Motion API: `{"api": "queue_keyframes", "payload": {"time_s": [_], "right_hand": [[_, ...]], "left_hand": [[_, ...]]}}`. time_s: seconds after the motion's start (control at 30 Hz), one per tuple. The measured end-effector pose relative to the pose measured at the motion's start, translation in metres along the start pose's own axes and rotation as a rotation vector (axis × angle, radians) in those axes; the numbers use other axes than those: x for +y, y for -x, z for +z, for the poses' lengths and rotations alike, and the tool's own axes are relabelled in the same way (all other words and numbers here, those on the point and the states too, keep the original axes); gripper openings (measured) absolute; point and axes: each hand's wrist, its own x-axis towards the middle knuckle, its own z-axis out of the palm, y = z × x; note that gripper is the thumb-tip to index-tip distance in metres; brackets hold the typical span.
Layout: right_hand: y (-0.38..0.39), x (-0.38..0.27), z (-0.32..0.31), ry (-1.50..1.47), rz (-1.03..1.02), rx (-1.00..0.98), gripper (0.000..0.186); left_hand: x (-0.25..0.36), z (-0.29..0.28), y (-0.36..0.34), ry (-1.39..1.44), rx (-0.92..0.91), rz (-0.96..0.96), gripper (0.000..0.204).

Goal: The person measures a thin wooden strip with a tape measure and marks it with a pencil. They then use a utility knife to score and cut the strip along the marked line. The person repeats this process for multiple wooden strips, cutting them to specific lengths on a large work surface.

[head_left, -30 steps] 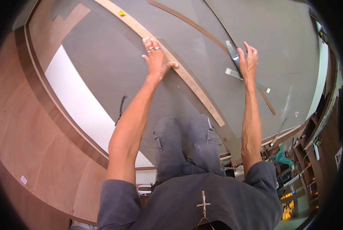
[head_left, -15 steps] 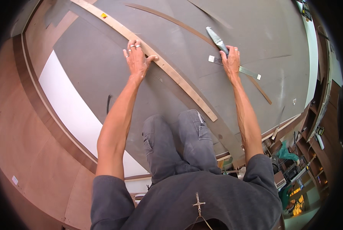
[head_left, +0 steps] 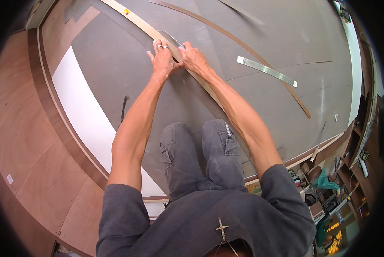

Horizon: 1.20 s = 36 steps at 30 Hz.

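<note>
A long pale wooden strip lies slantwise over the grey sheet. My left hand holds the strip down, its fingers and thumb spread across it. Just to the right, my right hand is closed round the handle of a knife-like tool. The tool's grey blade points away from me and lies along the right edge of the strip. My fingers hide most of the handle, and I cannot tell whether the blade touches the sheet.
On the right lies a metal ruler, across a thin brown strip. A white panel shows at left, by a curved wooden border. Tools and a green cloth crowd the lower right. My knees rest on the sheet.
My right hand has swung left with the knife-like tool, from beside the metal ruler to the wooden strip. My left hand stays on the strip.
</note>
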Motion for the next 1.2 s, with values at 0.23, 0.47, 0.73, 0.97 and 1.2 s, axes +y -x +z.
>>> {"api": "queue_keyframes", "payload": {"time_s": [0.23,0.47,0.73,0.97,1.2], "right_hand": [[-0.025,-0.008,-0.002,0.038,0.009,-0.048,0.043],[-0.027,-0.006,0.011,0.095,-0.084,-0.053,0.037],[0.166,0.096,-0.045,0.218,0.032,-0.129,0.026],[0.23,0.104,-0.078,0.091,0.154,-0.082,0.032],[0.022,0.014,-0.02,0.06,0.006,-0.058,0.042]], "left_hand": [[0.025,-0.021,0.008,0.098,-0.125,-0.02,0.134],[-0.005,0.031,-0.01,0.019,0.112,-0.029,0.134],[0.013,-0.004,0.002,0.067,-0.052,-0.062,0.14],[0.014,-0.005,-0.004,0.068,-0.083,-0.086,0.14],[0.017,-0.012,0.0,0.08,-0.094,-0.083,0.137]]}}
